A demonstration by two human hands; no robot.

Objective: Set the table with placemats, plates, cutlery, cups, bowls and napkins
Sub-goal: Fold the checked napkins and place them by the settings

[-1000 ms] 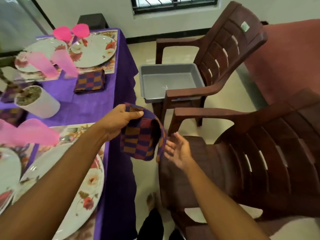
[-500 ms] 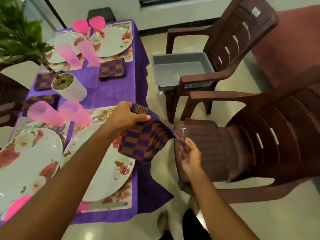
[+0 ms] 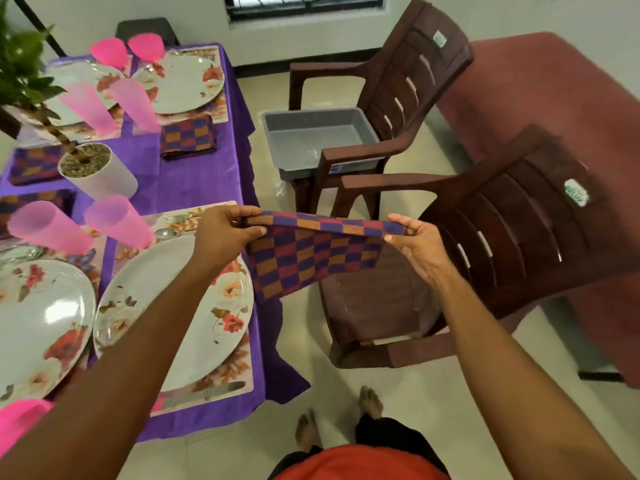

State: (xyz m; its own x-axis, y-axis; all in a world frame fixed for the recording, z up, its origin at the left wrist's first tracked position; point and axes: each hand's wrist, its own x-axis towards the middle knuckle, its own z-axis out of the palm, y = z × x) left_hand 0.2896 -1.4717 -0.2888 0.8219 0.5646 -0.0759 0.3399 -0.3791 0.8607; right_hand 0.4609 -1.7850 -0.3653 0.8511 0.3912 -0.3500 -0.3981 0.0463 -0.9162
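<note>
— Two things are catching my eye on the left: a pink cup [image 3: 119, 221] is standing just beyond a flowered plate [image 3: 194, 306], and that plate is sitting on a placemat [image 3: 221, 386] at the near right corner of the table. Are you seeing the same?

— Yes. A purple cloth [image 3: 194, 188] is covering the table, a white pot [image 3: 100, 174] with a plant is standing in the middle, and a folded napkin [image 3: 188, 136] is lying beside the far plate. What is the person doing?

— The left hand [image 3: 225, 233] is hovering over the table's right edge, thumb and curled fingers pinching the left top corner of a checked napkin [image 3: 311, 258].

— And the cloth itself?

— It is hanging in the air, stretched level between both hands, its top edge folded over. It is drooping over the gap between the table and the near brown chair [image 3: 502, 244], touching neither as far as I can tell.

— The other hand?

— The right hand [image 3: 415, 244] is gripping the right top corner, thumb on top and fingers curled beneath, with the palm turned upward, above the chair's seat.

— Anything further right?

— Beyond the napkin a grey tub [image 3: 318, 136] is resting on the seat of the far chair.
</note>
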